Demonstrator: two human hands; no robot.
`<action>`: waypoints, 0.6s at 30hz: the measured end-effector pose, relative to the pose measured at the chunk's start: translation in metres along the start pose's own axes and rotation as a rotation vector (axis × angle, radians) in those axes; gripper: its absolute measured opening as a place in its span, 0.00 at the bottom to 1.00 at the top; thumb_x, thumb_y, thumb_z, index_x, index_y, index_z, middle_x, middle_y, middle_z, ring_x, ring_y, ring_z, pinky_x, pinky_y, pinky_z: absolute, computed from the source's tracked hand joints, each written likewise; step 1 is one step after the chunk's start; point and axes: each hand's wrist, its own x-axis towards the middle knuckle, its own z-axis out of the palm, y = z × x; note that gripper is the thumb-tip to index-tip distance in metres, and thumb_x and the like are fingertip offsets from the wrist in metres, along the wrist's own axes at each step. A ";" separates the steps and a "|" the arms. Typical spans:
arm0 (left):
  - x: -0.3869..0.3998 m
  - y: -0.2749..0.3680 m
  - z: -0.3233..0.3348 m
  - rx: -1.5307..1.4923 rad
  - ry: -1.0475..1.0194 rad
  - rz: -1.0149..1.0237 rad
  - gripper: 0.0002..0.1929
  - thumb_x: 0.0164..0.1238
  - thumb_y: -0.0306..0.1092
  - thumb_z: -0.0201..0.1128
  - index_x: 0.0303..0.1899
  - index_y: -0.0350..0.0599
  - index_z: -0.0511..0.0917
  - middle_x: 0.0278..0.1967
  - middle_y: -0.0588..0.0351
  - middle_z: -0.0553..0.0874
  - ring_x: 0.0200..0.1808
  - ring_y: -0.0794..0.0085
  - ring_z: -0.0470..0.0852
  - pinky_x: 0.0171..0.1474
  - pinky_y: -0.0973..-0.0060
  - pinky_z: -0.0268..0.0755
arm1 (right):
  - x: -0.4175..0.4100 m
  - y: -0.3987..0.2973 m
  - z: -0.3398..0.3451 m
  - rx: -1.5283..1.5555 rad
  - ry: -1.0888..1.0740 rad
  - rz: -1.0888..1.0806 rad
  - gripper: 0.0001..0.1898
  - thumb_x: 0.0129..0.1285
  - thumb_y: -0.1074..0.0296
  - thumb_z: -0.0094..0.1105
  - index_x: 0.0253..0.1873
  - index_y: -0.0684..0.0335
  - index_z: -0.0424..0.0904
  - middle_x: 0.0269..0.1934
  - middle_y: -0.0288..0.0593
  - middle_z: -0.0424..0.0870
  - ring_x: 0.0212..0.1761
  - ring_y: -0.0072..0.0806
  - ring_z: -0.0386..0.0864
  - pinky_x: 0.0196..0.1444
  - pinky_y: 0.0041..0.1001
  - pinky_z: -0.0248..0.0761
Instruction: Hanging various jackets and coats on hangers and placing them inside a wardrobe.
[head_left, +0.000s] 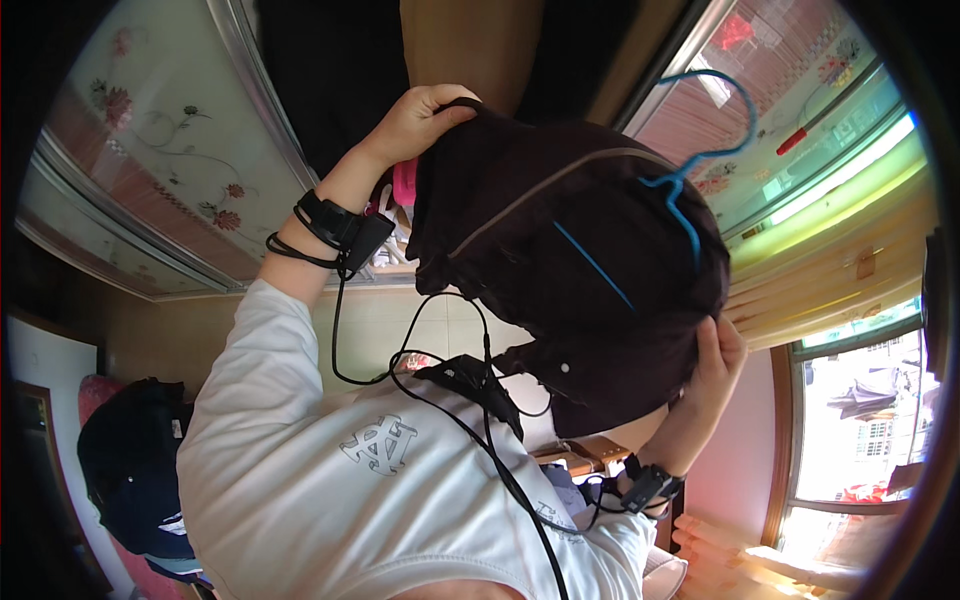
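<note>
A dark garment (600, 285) is spread between my raised hands, in front of my chest. My left hand (420, 124) pinches its upper left edge between thumb and fingers. My right hand (716, 360) grips its lower right edge. On the garment lies a blue clothes hanger (677, 184); its hook curves out past the upper right edge, and a straight blue piece shows lower down, while the rest is hidden in the dark cloth. A thin brownish band crosses the fabric. Near the bottom a small white button (565, 367) shows.
Wardrobe doors with a floral pattern (165, 150) stand at the left, more patterned panels (795, 97) at the upper right. Black cables (487, 420) hang from both wrists over my white shirt. Dark clothes (131, 465) are piled at the lower left. A window (862, 420) and yellow curtain (832, 277) are at right.
</note>
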 end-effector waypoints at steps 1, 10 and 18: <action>0.003 0.002 -0.003 0.114 0.032 0.069 0.10 0.66 0.35 0.62 0.31 0.37 0.79 0.26 0.63 0.79 0.31 0.80 0.76 0.39 0.81 0.69 | 0.001 -0.001 -0.002 0.016 -0.005 -0.028 0.12 0.65 0.68 0.60 0.30 0.69 0.76 0.26 0.25 0.73 0.30 0.11 0.63 0.34 0.13 0.55; -0.003 -0.011 0.005 -0.642 0.386 -0.320 0.33 0.73 0.63 0.30 0.38 0.40 0.73 0.30 0.58 0.78 0.33 0.78 0.75 0.36 0.82 0.66 | 0.010 0.037 -0.009 0.383 0.008 0.180 0.11 0.67 0.68 0.57 0.39 0.73 0.80 0.35 0.41 0.83 0.35 0.20 0.78 0.41 0.18 0.71; -0.021 -0.004 0.012 -0.256 0.245 -0.181 0.08 0.69 0.29 0.57 0.46 0.39 0.75 0.38 0.62 0.81 0.41 0.82 0.77 0.47 0.84 0.69 | 0.013 0.056 -0.025 0.509 -0.052 0.185 0.13 0.69 0.69 0.52 0.48 0.75 0.77 0.42 0.49 0.84 0.40 0.28 0.82 0.44 0.23 0.76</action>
